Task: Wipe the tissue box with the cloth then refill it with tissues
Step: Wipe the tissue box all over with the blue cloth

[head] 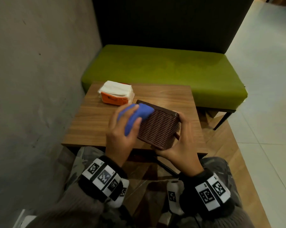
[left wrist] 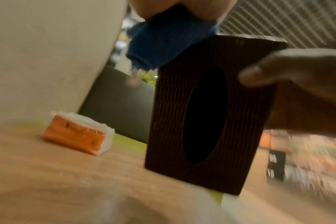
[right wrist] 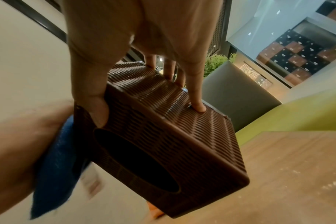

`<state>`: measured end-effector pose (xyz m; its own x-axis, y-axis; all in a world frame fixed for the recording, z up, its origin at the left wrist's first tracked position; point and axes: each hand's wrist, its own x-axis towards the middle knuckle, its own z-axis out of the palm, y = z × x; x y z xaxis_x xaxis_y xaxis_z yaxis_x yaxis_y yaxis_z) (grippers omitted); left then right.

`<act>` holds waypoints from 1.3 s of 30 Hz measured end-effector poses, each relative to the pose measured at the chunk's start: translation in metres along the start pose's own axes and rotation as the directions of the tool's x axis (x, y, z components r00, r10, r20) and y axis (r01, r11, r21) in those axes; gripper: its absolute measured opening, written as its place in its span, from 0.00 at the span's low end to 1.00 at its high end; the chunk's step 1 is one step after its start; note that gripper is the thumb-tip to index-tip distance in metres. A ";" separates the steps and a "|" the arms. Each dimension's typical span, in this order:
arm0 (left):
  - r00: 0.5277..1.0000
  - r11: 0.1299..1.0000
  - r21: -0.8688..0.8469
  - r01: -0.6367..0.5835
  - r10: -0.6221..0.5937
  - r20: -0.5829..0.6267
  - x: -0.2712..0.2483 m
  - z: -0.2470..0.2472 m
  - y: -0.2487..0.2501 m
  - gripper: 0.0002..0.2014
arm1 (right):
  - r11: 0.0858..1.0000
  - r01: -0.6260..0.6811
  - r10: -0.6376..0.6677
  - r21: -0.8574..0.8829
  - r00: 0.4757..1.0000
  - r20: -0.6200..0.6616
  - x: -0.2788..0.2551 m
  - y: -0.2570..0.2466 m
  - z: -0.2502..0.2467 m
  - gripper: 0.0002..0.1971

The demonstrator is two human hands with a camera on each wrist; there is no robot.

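My right hand (head: 184, 137) grips a brown woven tissue box (head: 158, 127), holding it tilted above the near part of the wooden table (head: 93, 125). The thumb (right wrist: 98, 109) sits by the dark oval opening and the fingers (right wrist: 197, 97) curl over the far side. That opening on the box (left wrist: 211, 113) faces back toward me. My left hand (head: 122, 129) holds a bunched blue cloth (head: 135, 116) and presses it against the box's left upper side. The cloth (left wrist: 163, 45) lies on the box's top corner. An orange pack of white tissues (head: 116, 94) lies at the table's far left.
A green padded bench (head: 163, 69) with a dark backrest stands beyond the table. A grey wall (head: 32, 79) runs close along the left. Pale tiled floor (head: 267, 79) lies to the right. My knees sit under the table's near edge.
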<state>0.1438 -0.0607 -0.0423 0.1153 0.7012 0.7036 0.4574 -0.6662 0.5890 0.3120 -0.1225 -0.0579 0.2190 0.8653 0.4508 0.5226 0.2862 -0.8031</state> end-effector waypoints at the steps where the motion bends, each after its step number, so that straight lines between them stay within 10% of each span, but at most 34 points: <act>1: 0.988 0.989 -0.048 0.142 -0.145 -0.056 0.006 0.001 -0.003 0.16 | 1.000 0.003 -0.003 -0.007 1.000 0.000 -0.001 0.000 0.001 0.50; 4: 0.972 0.976 -0.046 0.213 -0.217 -0.093 0.007 0.006 0.005 0.15 | 0.999 -0.013 0.013 -0.029 1.000 -0.011 -0.002 0.001 0.004 0.49; 7: 0.990 0.996 0.000 -0.094 0.093 0.105 -0.012 0.017 0.029 0.16 | 0.990 -0.075 0.080 -0.120 0.996 0.037 -0.002 0.002 0.007 0.45; 9: 0.923 0.950 -0.037 -0.311 0.311 0.228 -0.018 0.023 0.039 0.16 | 0.978 -0.163 0.178 -0.133 0.978 0.107 -0.006 0.003 0.011 0.35; 12: 0.889 0.922 -0.018 -0.388 0.379 0.256 0.002 0.027 0.038 0.16 | 0.982 -0.089 0.095 -0.164 0.995 0.033 -0.001 -0.009 0.015 0.27; 16: 0.978 0.999 0.006 -0.043 0.041 0.205 0.036 0.025 0.029 0.15 | 0.993 -0.019 0.021 -0.118 1.000 0.014 -0.002 -0.008 0.010 0.46; 19: 0.959 0.972 0.058 0.230 -0.236 0.159 0.052 0.017 0.005 0.14 | 0.996 0.013 -0.011 -0.086 1.000 0.018 -0.010 -0.006 0.005 0.46; 21: 0.846 0.867 -0.123 0.484 -0.427 0.320 0.055 0.011 -0.019 0.18 | 1.000 -0.020 0.021 -0.006 0.999 0.028 -0.013 -0.005 0.000 0.47; 24: 0.613 0.413 -0.453 0.790 -0.551 0.566 0.040 0.009 -0.028 0.23 | 0.983 -0.115 0.110 0.142 0.993 0.042 -0.011 -0.006 -0.013 0.51; 29: 0.574 0.418 -0.395 0.818 -0.633 0.519 -0.001 0.016 -0.029 0.12 | 0.938 -0.106 0.061 0.331 0.988 0.143 0.005 -0.005 -0.045 0.55; 34: 0.366 0.062 -0.399 0.915 -0.543 0.755 -0.004 0.011 -0.025 0.20 | 0.832 -0.186 0.098 0.523 0.976 0.192 0.006 0.020 -0.052 0.53; 39: 0.548 0.301 -0.484 0.822 -0.649 0.527 0.001 0.001 -0.030 0.24 | 0.597 -0.538 0.277 0.596 0.835 0.476 -0.011 0.046 -0.051 0.48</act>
<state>0.1312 -0.0399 -0.0602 0.2311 0.9508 -0.2063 -0.1946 0.2529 0.9477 0.3756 -0.1401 -0.0796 -0.0648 0.9974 -0.0317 -0.2967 -0.0496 -0.9537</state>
